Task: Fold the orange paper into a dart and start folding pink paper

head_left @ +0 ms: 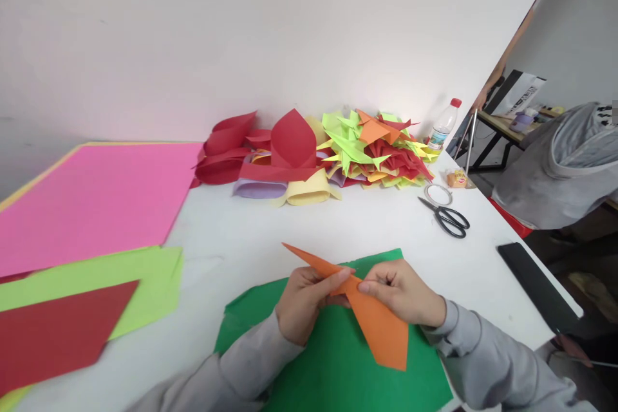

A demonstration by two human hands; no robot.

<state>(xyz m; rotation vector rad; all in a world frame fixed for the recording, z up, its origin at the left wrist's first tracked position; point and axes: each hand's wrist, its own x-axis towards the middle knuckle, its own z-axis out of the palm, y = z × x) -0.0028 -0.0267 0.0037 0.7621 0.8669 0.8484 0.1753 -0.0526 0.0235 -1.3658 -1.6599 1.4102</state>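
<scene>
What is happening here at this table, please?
A person's left hand and right hand pinch a folded piece of orange paper, close together, over a green sheet on the white table. Beyond them, folded paper pieces in several colours are heaped by the wall. Black-handled scissors lie to the right.

Paper sheets (pixel 96 199) lie at left on the surface (pixel 232 238), paper shapes (pixel 294 148) behind along the wall (pixel 290 26), bottle (pixel 441 129) at their right end, tape roll (pixel 427 195) then scissors (pixel 438 211) before it; front centre, another sheet (pixel 328 367) beneath the folded piece (pixel 386 335).
</scene>
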